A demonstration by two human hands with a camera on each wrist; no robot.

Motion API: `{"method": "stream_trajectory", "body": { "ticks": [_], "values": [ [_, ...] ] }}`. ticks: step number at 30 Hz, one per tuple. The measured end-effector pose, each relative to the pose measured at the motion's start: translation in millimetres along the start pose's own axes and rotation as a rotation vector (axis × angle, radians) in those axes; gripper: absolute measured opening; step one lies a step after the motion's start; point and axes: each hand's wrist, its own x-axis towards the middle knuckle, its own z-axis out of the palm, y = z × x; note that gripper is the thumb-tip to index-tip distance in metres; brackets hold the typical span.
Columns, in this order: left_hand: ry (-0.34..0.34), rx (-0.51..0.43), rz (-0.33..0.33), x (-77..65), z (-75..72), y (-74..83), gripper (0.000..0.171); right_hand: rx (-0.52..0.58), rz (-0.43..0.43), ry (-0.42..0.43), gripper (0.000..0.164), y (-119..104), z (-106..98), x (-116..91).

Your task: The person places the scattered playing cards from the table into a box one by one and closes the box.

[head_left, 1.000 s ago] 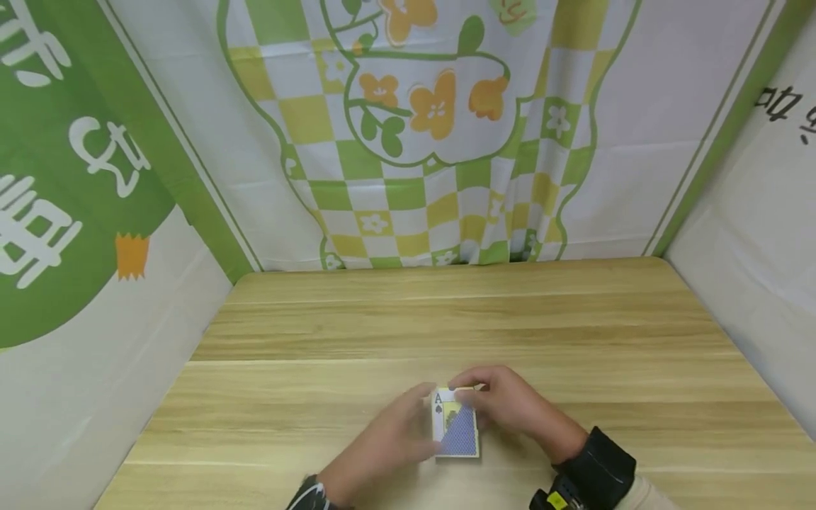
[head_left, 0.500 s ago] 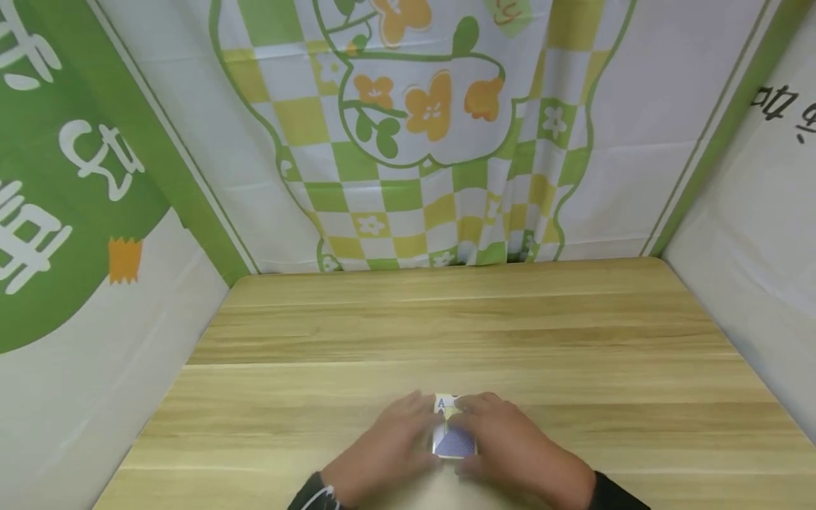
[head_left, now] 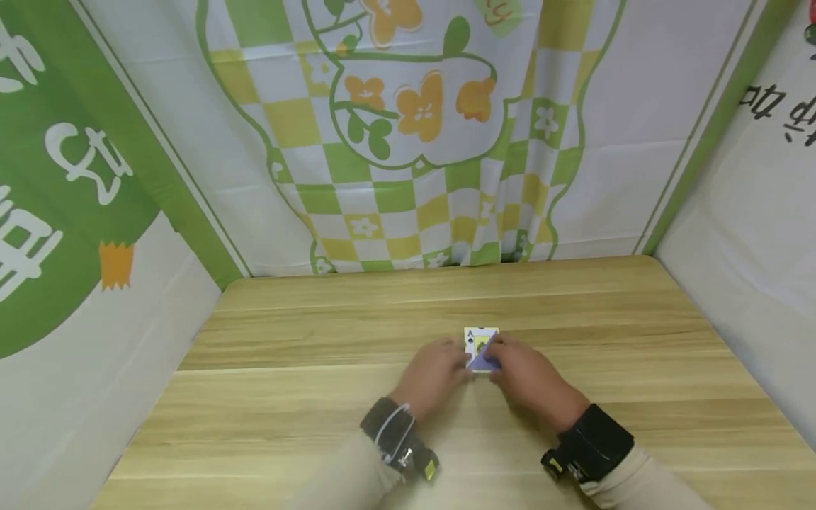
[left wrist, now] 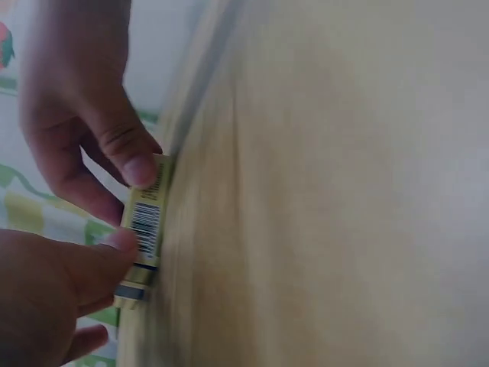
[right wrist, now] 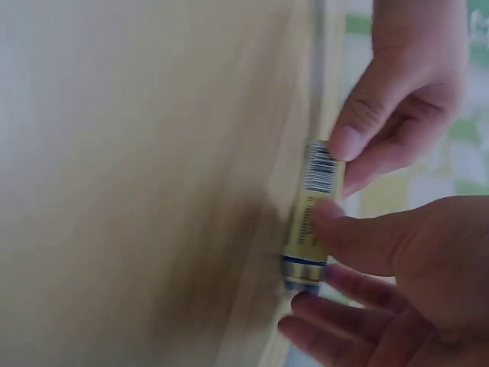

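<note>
A small playing card box (head_left: 482, 346) lies ace-of-spades side up in the head view, white and yellow with a blue patterned corner. My left hand (head_left: 435, 375) grips its left side, and my right hand (head_left: 529, 375) has its right side, partly covering the blue corner. In the left wrist view, a barcode shows on the box's narrow yellow side (left wrist: 145, 218), with both thumbs pressed on that side. From the right wrist, my right thumb (right wrist: 332, 222) sits below the barcode, and fingers (right wrist: 328, 321) reach past the box's end.
A wood-grain table (head_left: 306, 425) spreads under the hands. Behind it hangs a green and yellow checked curtain (head_left: 401, 212). White cloth walls with green borders stand at left (head_left: 172, 283) and right (head_left: 733, 227). Both wrists wear black straps with small cameras.
Both hands have carried the card box away from the front of the table, toward its middle and slightly right. The right hand, spread over the box half a second ago, now holds its side.
</note>
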Motion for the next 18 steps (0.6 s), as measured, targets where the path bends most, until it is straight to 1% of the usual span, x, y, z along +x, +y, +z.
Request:
{"method": "stream_trajectory", "body": {
  "ticks": [2,5,7,9,11,13,14,16,18],
  "values": [
    [0.024,0.012,-0.028,19.6,7.0,-1.9,0.023,-0.004,0.007,0.028,0.019,15,0,12],
    [0.067,0.052,-0.055,43.1,17.9,-6.0,0.022,-0.031,-0.006,0.077,0.018,31,0,27],
    [0.082,0.084,-0.066,54.0,23.7,-8.8,0.02,-0.056,-0.018,0.106,0.017,38,1,34],
    [0.089,0.097,-0.076,60.9,27.1,-11.8,0.019,-0.065,-0.026,0.126,0.017,41,1,40],
    [0.074,0.091,-0.081,64.4,28.4,-13.9,0.019,-0.061,-0.021,0.131,0.017,42,2,43],
    [0.053,0.076,-0.08,64.5,27.4,-17.4,0.022,-0.042,-0.005,0.118,0.017,42,2,45],
    [0.045,0.06,-0.084,63.1,25.8,-19.6,0.026,-0.039,0.008,0.112,0.016,41,2,46],
    [0.039,0.021,-0.109,58.0,17.6,-23.5,0.03,-0.017,0.045,0.102,0.014,36,-1,47],
    [0.062,0.005,-0.142,50.5,1.8,-27.1,0.026,-0.002,0.064,0.109,0.009,27,-4,49]
  ]
}}
